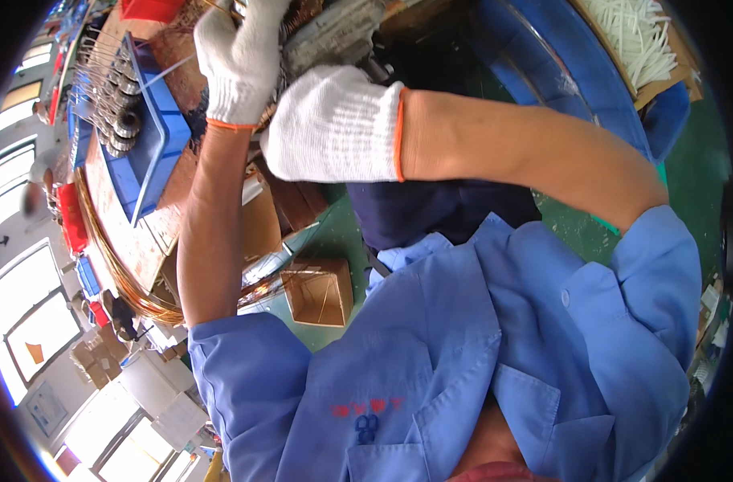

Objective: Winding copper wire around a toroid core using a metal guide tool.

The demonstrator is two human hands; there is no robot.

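My left hand [242,68], in a white knitted glove with an orange cuff, reaches up to the top edge of the view. Its thumb and fingers close around something small and metallic, mostly cut off by the frame. Close beside it is my right hand [334,124], gloved the same way, its back toward me and its fingers curled out of sight. What the right hand grips is hidden. A grey metal block [334,40], perhaps part of a machine or fixture, lies just beyond both hands.
Left of my hands, a blue plastic bin [153,173] stands beside several coiled metal parts with wires [121,120] on the worn bench [101,189]. Copper-coloured wire [113,269] runs along its edge. A cardboard box [318,293] is below; a large blue tub [543,56] and white strips [631,44] are at right.
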